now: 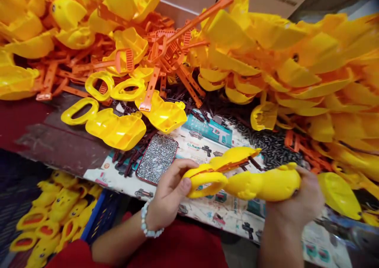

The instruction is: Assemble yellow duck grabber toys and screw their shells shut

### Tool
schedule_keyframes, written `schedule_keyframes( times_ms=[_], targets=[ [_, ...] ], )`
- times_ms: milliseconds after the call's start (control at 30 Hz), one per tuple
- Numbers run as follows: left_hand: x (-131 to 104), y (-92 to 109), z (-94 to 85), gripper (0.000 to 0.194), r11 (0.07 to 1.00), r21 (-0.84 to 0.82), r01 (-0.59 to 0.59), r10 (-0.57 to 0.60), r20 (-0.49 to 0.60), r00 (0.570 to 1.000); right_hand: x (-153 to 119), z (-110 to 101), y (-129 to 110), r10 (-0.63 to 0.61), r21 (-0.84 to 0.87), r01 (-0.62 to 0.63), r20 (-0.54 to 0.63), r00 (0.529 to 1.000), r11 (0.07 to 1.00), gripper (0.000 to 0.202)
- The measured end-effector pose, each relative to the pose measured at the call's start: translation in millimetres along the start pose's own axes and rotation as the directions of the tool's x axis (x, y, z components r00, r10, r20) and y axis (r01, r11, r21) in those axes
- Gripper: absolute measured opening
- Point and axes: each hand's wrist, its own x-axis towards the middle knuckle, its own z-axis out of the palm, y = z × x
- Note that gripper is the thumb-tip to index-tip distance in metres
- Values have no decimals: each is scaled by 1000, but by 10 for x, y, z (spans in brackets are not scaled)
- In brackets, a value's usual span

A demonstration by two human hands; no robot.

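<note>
Over the printed sheet, my left hand [170,193] is closed around the loop-handle end of a yellow plastic toy shell [235,157], which shows an orange part along its inside. My right hand [299,199] is wrapped round the rounded end of a second yellow shell [263,185], with a dark eye near the fingers. A loop handle [209,185] lies between the second shell and my left thumb. The two shells sit close together at the handle end and spread apart toward the right. Whether they are joined there, I cannot tell.
A tray of small metal screws [156,157] sits beside my left hand. Black pins [275,143], orange strips [177,58] and loose yellow shells [117,127] heap behind. Stacked yellow shells [319,62] crowd the right. Yellow toys [62,204] fill a blue crate at lower left.
</note>
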Motion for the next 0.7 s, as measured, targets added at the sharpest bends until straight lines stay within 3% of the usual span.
schedule_keyframes(
  times_ms=[100, 200, 400, 700],
  targets=[
    [-37, -44, 87, 20, 998, -61, 16, -15, 14, 1000, -113, 47, 107, -68, 78, 76, -103, 992, 994, 37],
    [-30, -57, 100, 20, 992, -113, 52, -47, 44, 998, -152, 45, 147, -27, 63, 31, -61, 998, 998, 52],
    [-32, -54, 81, 21, 990, -109, 88, -78, 99, 992, -199, 14, 179, 77, 44, -74, -70, 995, 996, 41],
    [-45, 13, 106, 24, 991, -41, 129, -124, 109, 986, -213, 74, 240, 60, 168, -46, -82, 995, 985, 45]
  ],
)
